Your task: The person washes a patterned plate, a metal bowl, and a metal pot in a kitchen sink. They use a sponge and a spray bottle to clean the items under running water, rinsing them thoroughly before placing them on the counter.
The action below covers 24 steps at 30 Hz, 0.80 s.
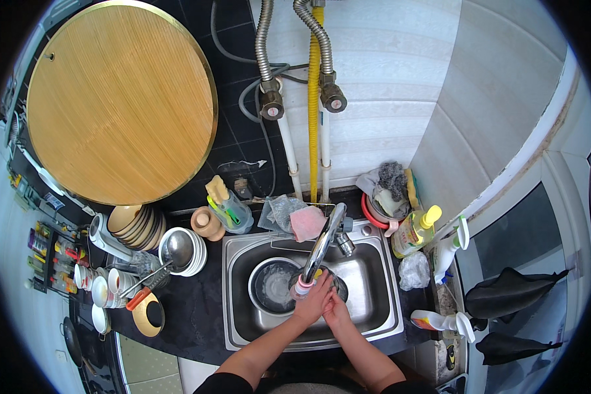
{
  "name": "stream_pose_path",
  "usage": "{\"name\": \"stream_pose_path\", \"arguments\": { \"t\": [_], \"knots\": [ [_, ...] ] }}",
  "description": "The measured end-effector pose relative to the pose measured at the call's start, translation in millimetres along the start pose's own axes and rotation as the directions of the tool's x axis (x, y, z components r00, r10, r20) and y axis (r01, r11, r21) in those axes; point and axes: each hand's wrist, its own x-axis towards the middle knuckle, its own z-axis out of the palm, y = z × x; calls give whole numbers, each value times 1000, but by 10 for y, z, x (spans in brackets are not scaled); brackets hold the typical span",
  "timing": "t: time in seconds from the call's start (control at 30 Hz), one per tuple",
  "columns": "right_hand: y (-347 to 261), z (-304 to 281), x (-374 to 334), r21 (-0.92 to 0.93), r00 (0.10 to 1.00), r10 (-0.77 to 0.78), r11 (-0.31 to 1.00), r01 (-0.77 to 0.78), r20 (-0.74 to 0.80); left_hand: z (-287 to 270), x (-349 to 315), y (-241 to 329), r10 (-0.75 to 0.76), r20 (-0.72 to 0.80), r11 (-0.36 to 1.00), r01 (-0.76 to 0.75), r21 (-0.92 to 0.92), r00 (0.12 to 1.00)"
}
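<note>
Apparently, the round metal basin sits in the left part of the sink, something cloudy, probably water, inside it. It should be stiff and hard to break, yet slippery when wet and heavier for its load; opposite sides of the rim look the best hold. Beside it the left hand and right hand come together near the tap, by a dark round vessel they partly cover; whether either grip closes on anything, I cannot tell. The tap overhangs the basin's right side, hampering a straight lift. Behind lies a pink cloth; stacked white bowls crowd the counter leftward, a yellow bottle rightward.
</note>
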Motion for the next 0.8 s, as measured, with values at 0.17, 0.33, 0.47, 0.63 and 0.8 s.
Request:
{"name": "stream_pose_path", "arguments": {
  "t": [0.17, 0.33, 0.47, 0.63, 0.8],
  "knots": [
    [127, 501, -180, -250, 981, -151, 961, 117, -120, 712, -205, -918, -409, -126, 795, 285, -536, 904],
    [9, 214, -5, -123, 996, -90, 989, 88, -12, 156, -7, -223, -162, -161, 984, 147, -100, 974],
    [29, 266, -55, -156, 998, -59, 986, 60, 11, 394, -69, -432, -261, -191, 945, 210, -252, 946],
    [90, 580, -232, -266, 961, -215, 950, 164, -174, -296, 11, -244, -508, 64, 594, 403, -697, 859],
    [-33, 146, -22, -183, 998, -26, 983, 35, 56, -27, -64, 40, -57, -131, 995, 67, 71, 990]
  ]
}}
